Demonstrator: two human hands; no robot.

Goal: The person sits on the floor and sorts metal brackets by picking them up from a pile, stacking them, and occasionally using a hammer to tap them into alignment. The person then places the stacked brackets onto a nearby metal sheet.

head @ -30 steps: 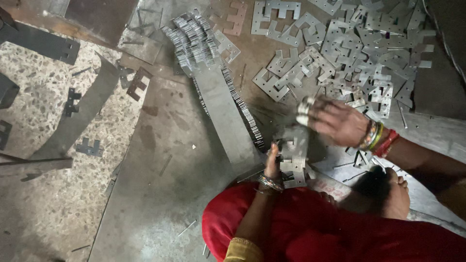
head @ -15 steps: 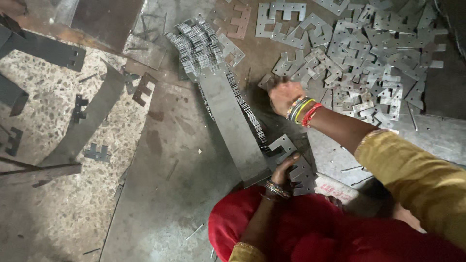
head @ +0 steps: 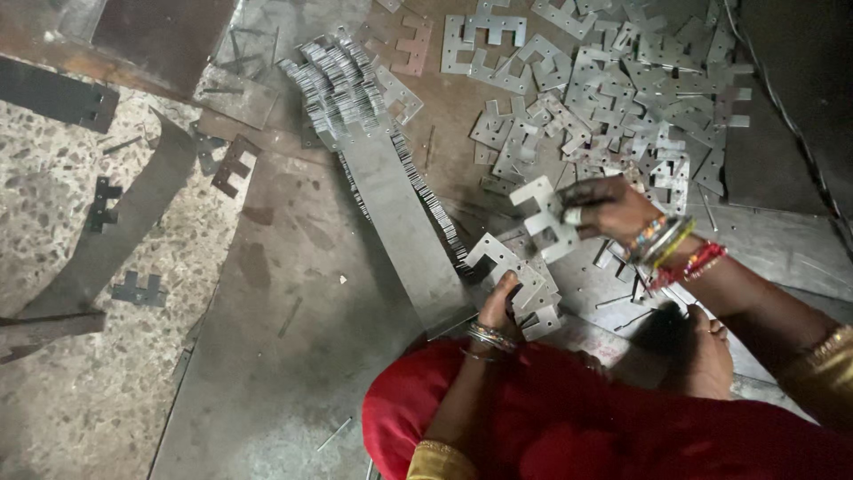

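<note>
Right hand (head: 609, 206) is up off the floor, its grip pinching one flat plate (head: 544, 218) by the edge. The plate is pale grey sheet metal, cut into an E shape with square notches, thin and tilted, and it hangs just left of the fingers. Bangles (head: 665, 242) in several colours ring that wrist.

Just below that grip and to its left, the left hand (head: 499, 302) sits with fingers curled shut on a stack (head: 524, 283) of the same plates, fanned a little and resting low near the red cloth (head: 569, 427) over the lap. Thin bangles on that wrist too.

Up and beyond the right grip lies a loose heap (head: 622, 80) of matching plates, scattered flat and overlapping. Left of both grips runs a long grey strip (head: 400, 222) with neat rows of plates on edge along both sides, and a packed bundle (head: 333, 80) at its far end.

All of it sits on a dark, worn metal sheet (head: 275, 338) laid over the floor. Further left, speckled stone floor (head: 53, 204) shows, with dark offcuts (head: 133, 290) lying on it. Light is dim.
</note>
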